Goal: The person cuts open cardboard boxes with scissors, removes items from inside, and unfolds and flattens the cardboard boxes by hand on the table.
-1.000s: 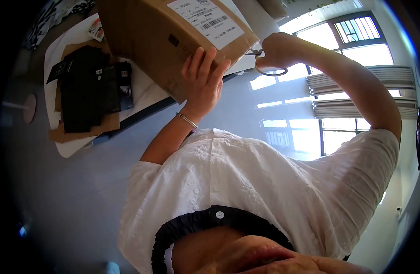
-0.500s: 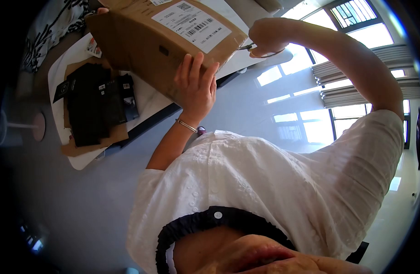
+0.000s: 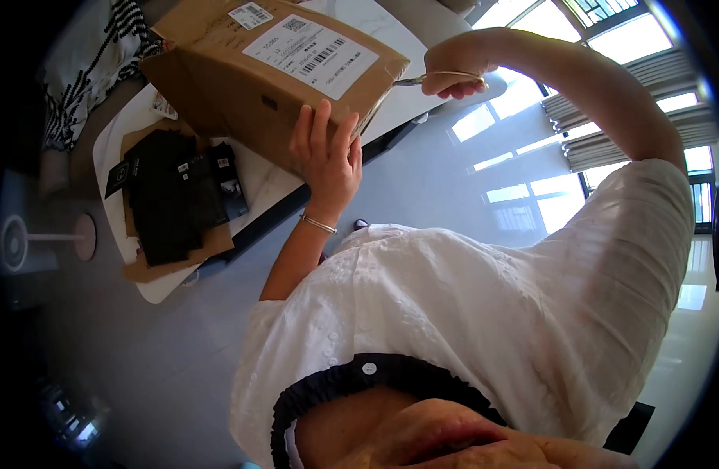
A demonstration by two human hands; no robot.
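Note:
A large brown cardboard box [image 3: 234,86] with white printed labels [image 3: 311,56] rests tilted over the white table [image 3: 152,289]. My left hand [image 3: 328,160] lies against its near side with the fingers spread, pressing on the cardboard. At the box's right end, my right hand [image 3: 457,74] is closed round the handles of a pair of scissors [image 3: 410,81]. The scissors' tips touch the box edge, where clear tape shows; how far they go in is hidden.
Black flat packages [image 3: 168,195] lie on brown cardboard [image 3: 218,241] at the table's left end. Behind them is a sofa with a patterned cloth [image 3: 89,78]. A white fan [image 3: 31,237] stands at far left. Windows and curtains are at right.
The view has shifted, so the box and table appear lower and turned. The scissors' handle loop has turned upward in my right hand, and the blades stay at the box's right edge.

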